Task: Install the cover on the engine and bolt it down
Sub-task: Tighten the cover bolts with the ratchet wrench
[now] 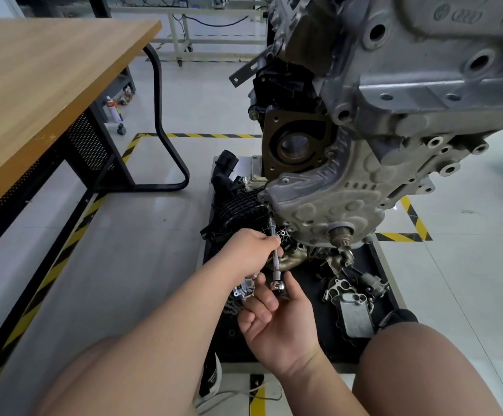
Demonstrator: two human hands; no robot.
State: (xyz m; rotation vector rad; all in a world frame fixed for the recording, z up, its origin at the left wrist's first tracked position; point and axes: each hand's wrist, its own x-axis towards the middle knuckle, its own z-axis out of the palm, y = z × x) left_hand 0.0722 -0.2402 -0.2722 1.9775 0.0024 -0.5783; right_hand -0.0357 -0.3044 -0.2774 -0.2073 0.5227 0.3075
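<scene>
**Both grips on the socket driver at the cover's left edge**

The right grip (277, 322) lies palm-up over the near part of the black mat (232, 349). Its thumb and fingers curl round the ratchet head (278, 287), and the handle cannot be made out. Just beyond it, the left grip (254, 250) pinches the thin extension bar (275, 253) in its fingertips. A shiny metal part (244, 291) under the left wrist is half covered and cannot be identified. The bar's tip meets the left edge of the grey cover (328, 202), and the bolt there is hidden by the socket. The cover sits against the lower front of the engine (409, 70), whose top is cut off. An oil cooler (353, 316) lies near the mat's right edge. A black manifold (238, 208) sits at its far left corner.
</scene>
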